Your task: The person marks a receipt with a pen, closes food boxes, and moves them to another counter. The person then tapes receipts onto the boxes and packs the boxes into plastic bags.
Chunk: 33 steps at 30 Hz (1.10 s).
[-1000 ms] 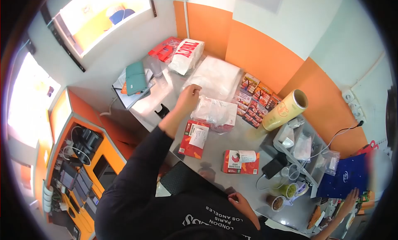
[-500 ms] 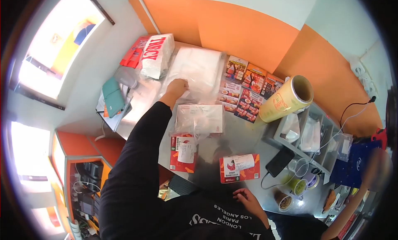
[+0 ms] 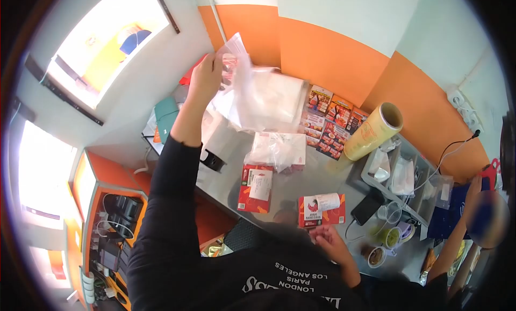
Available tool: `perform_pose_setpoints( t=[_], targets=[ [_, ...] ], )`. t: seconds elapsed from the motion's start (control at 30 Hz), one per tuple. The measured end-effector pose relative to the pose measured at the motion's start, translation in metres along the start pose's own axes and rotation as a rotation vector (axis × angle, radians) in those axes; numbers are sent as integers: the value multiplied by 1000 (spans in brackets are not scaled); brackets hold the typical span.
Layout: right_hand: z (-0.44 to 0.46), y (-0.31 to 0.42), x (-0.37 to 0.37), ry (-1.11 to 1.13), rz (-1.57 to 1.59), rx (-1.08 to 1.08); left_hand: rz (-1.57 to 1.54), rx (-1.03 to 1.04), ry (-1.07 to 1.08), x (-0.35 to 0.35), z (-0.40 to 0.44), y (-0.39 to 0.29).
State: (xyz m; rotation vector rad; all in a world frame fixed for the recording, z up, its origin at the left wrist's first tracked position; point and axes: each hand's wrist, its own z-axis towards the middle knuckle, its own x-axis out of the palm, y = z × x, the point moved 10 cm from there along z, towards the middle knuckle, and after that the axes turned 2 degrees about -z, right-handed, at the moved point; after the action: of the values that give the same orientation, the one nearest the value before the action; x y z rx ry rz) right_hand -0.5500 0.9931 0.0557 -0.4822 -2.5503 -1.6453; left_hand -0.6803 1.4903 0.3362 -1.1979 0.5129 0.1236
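Left hand [image 3: 204, 79] risen, fingers clamped on plastic bag [image 3: 243, 90]; right hand [image 3: 335, 246] near red box [image 3: 329, 214], fingers apart.

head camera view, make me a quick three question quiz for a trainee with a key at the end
1. Open question: what is the left hand holding up?
2. True or false: the right hand is gripping the film roll.
3. Count: how many red boxes with white slips on them lie unwrapped on the table?

Key:
1. Clear plastic, likely a bag.
2. False; it is close beside a red box, well away from the roll.
3. Two.
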Motion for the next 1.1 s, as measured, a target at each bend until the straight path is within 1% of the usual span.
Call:
perform_pose_setpoints(
  t=[0.03,0.1,0.13,0.17,0.2,0.23,0.27,0.3,0.33,0.37,0.4,0.43,0.47,0.5,0.53,0.57,0.63,0.67,0.7,0.77,0.8,0.83,0.87,0.9,0.93,1.0,1.03,1.07,1.1],
  targets=[
    [5,22,9,39,19,-134,-4,7,-3,-12,-18,-11],
    [20,51,25,38,-115,-223,64,176,101,-13,-58,-46],
    [33,54,33,66,-145,-261,-41,90,211,-7,-89,-54],
    [39,83,55,98,-185,-408,-149,1,335,4,-127,-64],
    [42,113,71,83,-170,-544,-259,-45,431,13,-166,-74],
    [48,118,74,41,-142,-653,-371,-95,539,25,-204,-79],
    [59,115,79,84,-2,-676,-401,-160,587,30,-235,-69],
    [57,117,77,80,70,-699,-423,-216,629,32,-259,-61],
    [54,119,74,77,141,-724,-403,-232,623,32,-279,-55],
    [46,119,94,305,339,-620,-376,-249,602,30,-298,-47],
    [30,120,116,547,535,-511,-416,-291,560,29,-315,-32],
    [18,120,121,530,546,-520,-454,-337,509,31,-330,-9],
    [4,116,131,551,473,-492,-489,-272,406,31,-336,14],
    [-7,107,140,573,395,-457,-488,-353,364,32,-352,27],
    [-16,96,140,520,381,-475,-495,-394,377,36,-367,37],
    [-23,81,143,514,375,-464,-503,-436,389,41,-381,49],
    [-20,31,148,577,1167,-66,-504,-386,450,55,-403,81],
    [-20,21,148,619,1170,-146,-488,-380,369,56,-412,70],
    [-19,4,149,612,1167,-136,-425,-291,344,57,-417,70],
    [-15,-44,149,440,524,-87,-271,-106,345,62,-435,53],
    [-33,-35,168,598,489,-60,-344,-66,344,68,-443,41],
    [-48,-45,168,517,688,166,-353,-73,317,71,-447,37],
    [-72,-34,173,385,899,373,-310,78,342,74,-452,21],
    [-72,-37,153,256,575,257,-257,226,358,75,-458,8],
    [-72,-32,137,142,249,130,-160,302,340,74,-462,6],
    [-83,-9,116,-55,-385,-163,-155,285,274,66,-467,12],
    [-83,-10,106,-79,-330,-306,-154,289,255,62,-471,14],
    [-86,-9,97,-97,-281,-451,-153,252,228,57,-474,21],
    [-85,-31,73,-164,-74,-381,-133,229,185,47,-478,28]
  ],
)
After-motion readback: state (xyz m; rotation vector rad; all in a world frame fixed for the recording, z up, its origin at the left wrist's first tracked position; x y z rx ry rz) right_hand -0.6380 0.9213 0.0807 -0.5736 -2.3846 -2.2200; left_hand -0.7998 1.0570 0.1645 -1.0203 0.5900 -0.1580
